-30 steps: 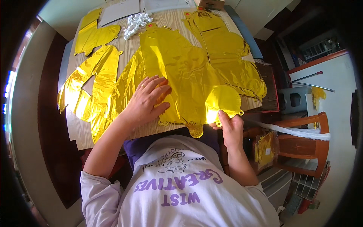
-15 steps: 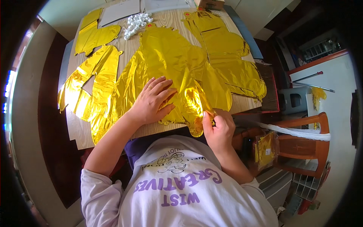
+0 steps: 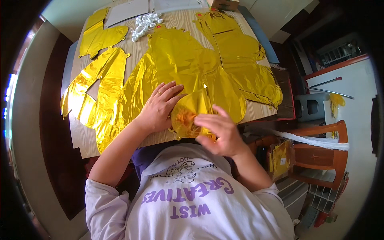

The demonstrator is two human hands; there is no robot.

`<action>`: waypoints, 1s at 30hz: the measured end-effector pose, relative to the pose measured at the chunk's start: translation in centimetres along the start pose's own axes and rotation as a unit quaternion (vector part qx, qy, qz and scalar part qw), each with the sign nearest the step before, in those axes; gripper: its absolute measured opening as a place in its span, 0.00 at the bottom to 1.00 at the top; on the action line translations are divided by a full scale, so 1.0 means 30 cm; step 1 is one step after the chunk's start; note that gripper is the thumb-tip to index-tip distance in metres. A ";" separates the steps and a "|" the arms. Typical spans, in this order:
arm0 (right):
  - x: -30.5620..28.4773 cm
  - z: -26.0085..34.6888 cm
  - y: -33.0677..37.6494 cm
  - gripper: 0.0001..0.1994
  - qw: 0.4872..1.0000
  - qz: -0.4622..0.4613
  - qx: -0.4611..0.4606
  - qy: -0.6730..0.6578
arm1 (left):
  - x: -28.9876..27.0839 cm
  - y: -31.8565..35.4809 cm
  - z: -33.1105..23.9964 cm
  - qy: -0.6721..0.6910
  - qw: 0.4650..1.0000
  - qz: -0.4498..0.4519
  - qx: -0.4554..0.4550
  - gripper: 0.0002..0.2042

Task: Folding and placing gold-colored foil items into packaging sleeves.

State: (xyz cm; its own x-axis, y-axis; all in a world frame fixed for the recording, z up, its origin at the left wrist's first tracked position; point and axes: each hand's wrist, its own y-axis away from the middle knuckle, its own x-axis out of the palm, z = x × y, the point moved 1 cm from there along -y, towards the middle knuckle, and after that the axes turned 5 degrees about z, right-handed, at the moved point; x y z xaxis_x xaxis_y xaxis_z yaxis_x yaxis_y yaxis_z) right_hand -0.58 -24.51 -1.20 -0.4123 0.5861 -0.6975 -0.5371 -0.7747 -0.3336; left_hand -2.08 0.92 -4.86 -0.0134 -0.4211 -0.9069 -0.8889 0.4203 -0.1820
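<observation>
Gold foil balloon (image 3: pixel 188 68), flat and uninflated, lies spread across the middle of a wooden table (image 3: pixel 84 138), its lower end reaching the near edge in front of the person. The left hand (image 3: pixel 158 108) rests palm down on the foil with fingers spread, pinning the sheet to the tabletop. The right hand (image 3: pixel 222 130) has its fingers closed on the balloon's lower flap, which is lifted and curled back over itself toward the left hand, so the shiny underside shows.

Judging from this, the step in hand looks like folding the balloon up from its bottom end. A next move would call for laying the flap flat, pressing the crease with the free palm, and keeping the slippery foil from sliding off the edge.

More flat gold balloons surround it: one on the right half of the table (image 3: pixel 240 60), another crumpled along the left side (image 3: pixel 96 92), and a smaller one at the far left corner (image 3: pixel 100 34). A heap of small white plastic pieces (image 3: pixel 146 22) sits at the far side. A wooden chair (image 3: pixel 320 152) stands to the right.
</observation>
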 end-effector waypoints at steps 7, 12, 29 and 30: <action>-0.031 -0.187 -0.023 0.17 0.979 0.005 0.030 0.200 | -0.005 -0.003 -0.004 0.014 1.000 -0.008 -0.001 0.33; 0.004 -0.174 -0.046 0.19 0.986 0.040 0.016 0.159 | -0.007 -0.004 -0.007 0.023 1.000 -0.003 -0.006 0.34; -0.013 -0.169 -0.043 0.23 0.970 0.058 0.022 0.236 | -0.014 -0.005 -0.013 0.026 0.999 0.008 -0.018 0.35; -0.014 -0.170 -0.042 0.23 0.969 0.068 0.019 0.238 | -0.014 -0.005 -0.012 0.026 0.999 0.010 -0.019 0.34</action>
State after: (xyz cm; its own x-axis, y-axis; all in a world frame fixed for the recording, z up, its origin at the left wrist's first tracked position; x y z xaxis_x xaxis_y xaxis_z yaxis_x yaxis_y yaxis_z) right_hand 4.02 -24.99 -3.73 -0.0999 0.2971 -0.9496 -0.5321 -0.8224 -0.2013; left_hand -2.12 0.74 -4.30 -0.0532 -0.4545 -0.8892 -0.9049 0.3985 -0.1496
